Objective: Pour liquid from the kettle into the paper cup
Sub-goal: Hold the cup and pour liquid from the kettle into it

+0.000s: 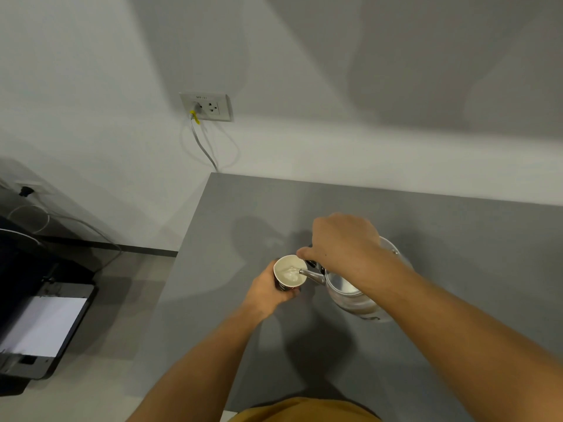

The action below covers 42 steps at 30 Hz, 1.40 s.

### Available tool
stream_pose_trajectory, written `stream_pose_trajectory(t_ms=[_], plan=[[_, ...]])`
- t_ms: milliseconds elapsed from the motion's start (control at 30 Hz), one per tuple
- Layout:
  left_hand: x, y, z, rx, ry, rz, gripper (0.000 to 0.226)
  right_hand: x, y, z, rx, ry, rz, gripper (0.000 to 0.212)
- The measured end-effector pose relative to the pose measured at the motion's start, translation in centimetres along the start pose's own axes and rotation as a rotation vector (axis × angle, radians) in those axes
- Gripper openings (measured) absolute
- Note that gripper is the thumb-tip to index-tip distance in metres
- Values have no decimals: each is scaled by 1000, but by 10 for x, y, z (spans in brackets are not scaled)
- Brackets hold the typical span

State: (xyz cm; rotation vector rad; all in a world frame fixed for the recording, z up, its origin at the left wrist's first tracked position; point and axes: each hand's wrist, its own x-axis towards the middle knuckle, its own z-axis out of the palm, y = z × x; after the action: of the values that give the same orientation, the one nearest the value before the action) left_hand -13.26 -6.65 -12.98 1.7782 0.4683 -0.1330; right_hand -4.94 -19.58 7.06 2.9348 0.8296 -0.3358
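A paper cup point(288, 273) with a white inside and dark outer wall stands above the grey table point(426, 239), wrapped from below-left by my left hand point(269, 292). A silver metal kettle point(350, 295) is tilted toward it, its spout tip over the cup's rim. Clear liquid lies in the cup under the spout. My right hand point(344, 242) grips the kettle's dark handle from above and hides most of it.
The table's left edge drops to the floor near the cup. A wall socket point(207, 106) with a plugged cable sits on the wall behind. A dark printer with white paper point(42, 327) stands on the floor at the left.
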Motion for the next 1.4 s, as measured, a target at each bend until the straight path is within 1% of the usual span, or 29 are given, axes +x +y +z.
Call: stream_pose_trajectory(t_ms=[367, 967, 1400], plan=[[-2, 4, -1, 52, -7, -20, 62, 0, -3, -2, -5, 10, -13, 45], [-2, 7, 0, 20, -14, -45, 67, 2, -3, -6, -19, -3, 16, 41], [-2, 8, -1, 24, -21, -31, 67, 2, -4, -8, -27, -1, 15, 43]])
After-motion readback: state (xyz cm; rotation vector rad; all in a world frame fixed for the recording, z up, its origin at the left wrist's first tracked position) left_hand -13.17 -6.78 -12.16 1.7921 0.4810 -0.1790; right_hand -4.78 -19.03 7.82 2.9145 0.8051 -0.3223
